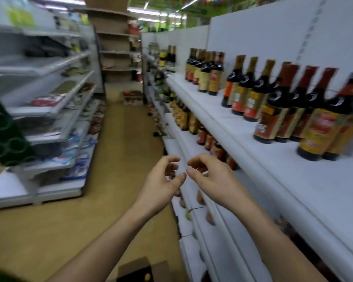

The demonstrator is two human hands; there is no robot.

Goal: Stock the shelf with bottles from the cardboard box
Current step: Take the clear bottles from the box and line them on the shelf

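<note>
Both of my hands hover in mid-air in front of the white shelf (253, 157), holding nothing. My left hand (163, 180) and my right hand (210, 176) face each other with loosely curled fingers, their fingertips nearly touching. Dark bottles (273, 110) with red and gold labels stand in rows on the top shelf to the right, well above the hands. An open cardboard box (143, 270) sits on the floor at the bottom edge, between my forearms; a yellow cap shows inside it.
A yellow floor aisle (118, 139) runs ahead between two shelving units. The left unit (49, 102) holds packaged goods. Lower shelves on the right carry more bottles (183, 119). A dark green crate (4, 135) leans at the far left.
</note>
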